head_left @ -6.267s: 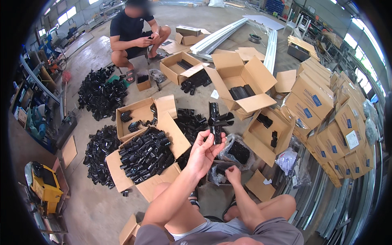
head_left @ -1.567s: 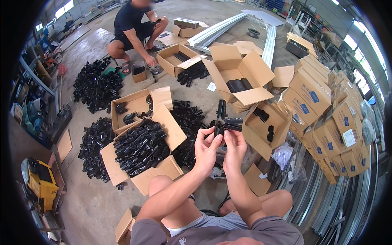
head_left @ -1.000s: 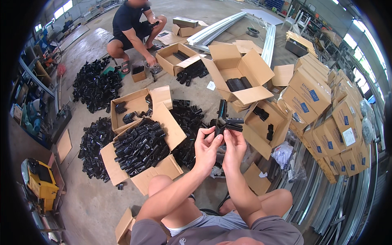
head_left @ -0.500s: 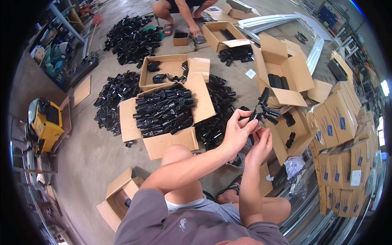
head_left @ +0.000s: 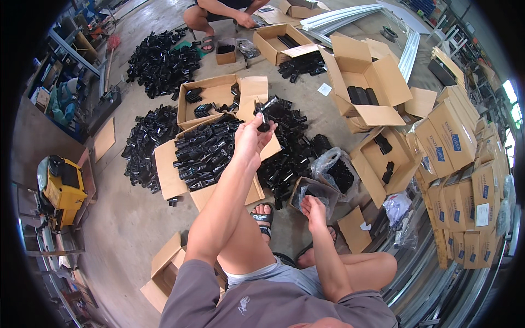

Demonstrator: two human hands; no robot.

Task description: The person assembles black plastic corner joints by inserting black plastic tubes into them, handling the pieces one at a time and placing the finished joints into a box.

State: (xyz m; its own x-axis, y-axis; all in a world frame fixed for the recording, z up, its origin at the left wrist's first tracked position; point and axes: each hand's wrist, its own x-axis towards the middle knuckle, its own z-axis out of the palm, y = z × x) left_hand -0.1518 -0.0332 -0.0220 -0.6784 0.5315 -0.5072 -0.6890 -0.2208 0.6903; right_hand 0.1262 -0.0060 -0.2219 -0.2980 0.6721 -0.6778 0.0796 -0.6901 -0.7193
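Gripping a black fitting [head_left: 263, 125], the left hand [head_left: 250, 140] in the head view is stretched forward, thumb and fingers closed around the piece, near a filled carton [head_left: 170, 179]. The fitting looks glossy and dark, with short arms branching from it. The right hand [head_left: 314, 212] is at a small plastic-lined box [head_left: 330, 195], fingertips drawn together; whether they pinch anything cannot be told.

The filled carton is heaped with black fittings, and a second carton [head_left: 212, 85] beyond it has some along its sides. A clear bag [head_left: 324, 164] beside the lined box contains small black pieces. To the right, an open carton [head_left: 402, 175] has two dark parts, while a tall-flapped carton [head_left: 350, 52] has several lying side by side.

Against a dark heap [head_left: 284, 164], the held fitting's outline partly merges. The lined box's contents are hard to make out. A co-worker [head_left: 221, 8] is cut off by the upper edge.
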